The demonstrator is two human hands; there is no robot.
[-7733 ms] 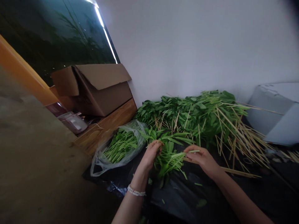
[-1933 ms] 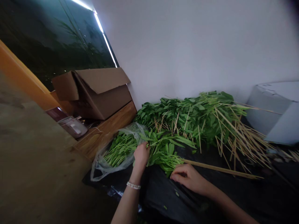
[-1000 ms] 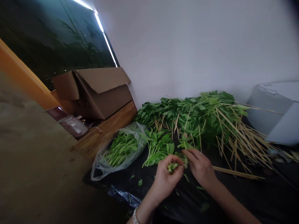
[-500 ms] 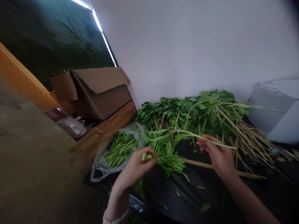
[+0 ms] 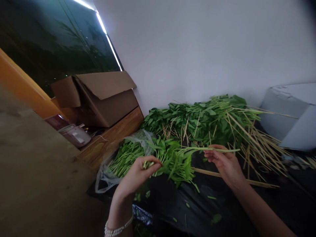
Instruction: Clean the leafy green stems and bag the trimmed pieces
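Note:
My left hand [image 5: 140,172] is closed around a small bunch of cut green stems [image 5: 148,164], whose ends poke out above the thumb. Leaves hang below that hand. Between thumb and fingers, my right hand [image 5: 225,164] pinches one long leafy green stem [image 5: 197,149], held almost level and pointing left. Its leafy end reaches over a pile of leafy greens [image 5: 181,169] on the black plastic sheet [image 5: 197,210]. Beside it, more stems [image 5: 128,158] lie in an open clear plastic bag [image 5: 101,179].
A long heap of leafy greens [image 5: 185,118] lies along the wall. Thin straw-coloured sticks [image 5: 261,148] spread at the right, before a white box [image 5: 293,115]. An open cardboard box [image 5: 111,102] stands on a wooden surface [image 5: 108,141] at the left. Leaf scraps dot the sheet.
My right hand has moved slightly left and up with the long stem, which now lies flatter. My left hand has shifted a little left, still around its bunch.

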